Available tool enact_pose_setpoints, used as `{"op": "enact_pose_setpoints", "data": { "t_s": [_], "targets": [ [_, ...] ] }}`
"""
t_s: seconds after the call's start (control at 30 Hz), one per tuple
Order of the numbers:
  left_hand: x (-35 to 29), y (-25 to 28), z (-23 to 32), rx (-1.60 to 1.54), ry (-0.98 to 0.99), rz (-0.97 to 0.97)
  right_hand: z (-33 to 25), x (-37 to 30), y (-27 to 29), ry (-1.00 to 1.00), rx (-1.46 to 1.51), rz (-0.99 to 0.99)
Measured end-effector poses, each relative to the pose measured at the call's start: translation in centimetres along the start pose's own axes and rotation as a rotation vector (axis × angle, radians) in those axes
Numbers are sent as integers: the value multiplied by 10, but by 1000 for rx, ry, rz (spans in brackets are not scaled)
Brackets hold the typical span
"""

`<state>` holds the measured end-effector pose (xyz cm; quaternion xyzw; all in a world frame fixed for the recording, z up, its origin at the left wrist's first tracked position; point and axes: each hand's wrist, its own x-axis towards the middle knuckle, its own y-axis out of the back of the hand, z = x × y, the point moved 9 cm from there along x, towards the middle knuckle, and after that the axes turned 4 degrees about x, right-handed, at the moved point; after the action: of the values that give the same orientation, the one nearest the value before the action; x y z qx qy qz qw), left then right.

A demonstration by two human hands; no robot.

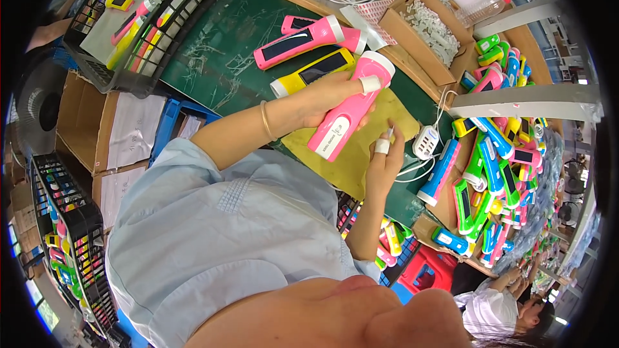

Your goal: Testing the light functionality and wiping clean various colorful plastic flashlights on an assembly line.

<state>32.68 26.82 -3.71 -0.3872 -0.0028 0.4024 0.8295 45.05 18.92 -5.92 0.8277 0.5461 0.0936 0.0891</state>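
Observation:
A pink flashlight (353, 104) with a white round head and a white label near its tail lies tilted in my left hand (325, 98). My fingers wrap round its middle, and white tape covers the thumb. To its right, apart from the flashlight, is my right hand (387, 154), its fingers bent together, one of them taped white. A small pale thing shows at those fingertips, too small to name. Under both hands spreads a yellow cloth (361, 180). Just beyond my left hand lie a yellow flashlight (316, 71) and two pink flashlights (300, 42) with dark panels.
A green table (219, 32) bears a white multi-port charger (425, 142) with cables and a blue-and-pink flashlight (440, 173). Many coloured flashlights (493, 161) pile at right. A carton (422, 29) of small white parts and a black crate (122, 87) stand beyond. Another person (493, 312) sits lower right.

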Motion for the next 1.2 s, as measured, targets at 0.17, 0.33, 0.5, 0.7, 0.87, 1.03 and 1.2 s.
{"op": "enact_pose_setpoints", "data": {
  "t_s": [0.17,0.33,0.5,0.7,0.87,1.03,1.2],
  "targets": [
    [14,14,-10,21,-12,100,10,1,3,9,8,-14],
    [25,9,27,633,-357,49,-18,8,20,13,81,-2],
    [-20,-21,106,1480,-875,596,-5,14,18,-131,528,-41],
    [32,17,54,307,-252,-63,-43,16,6,158,223,21],
    [9,1,34,4,-188,-234,-106,9,-29,463,-316,-55],
    [4,18,38,417,-378,108,-134,1,-49,813,-528,-125],
    [-22,-5,48,194,-541,-166,-115,-2,-47,460,-73,-533]
  ]
}}
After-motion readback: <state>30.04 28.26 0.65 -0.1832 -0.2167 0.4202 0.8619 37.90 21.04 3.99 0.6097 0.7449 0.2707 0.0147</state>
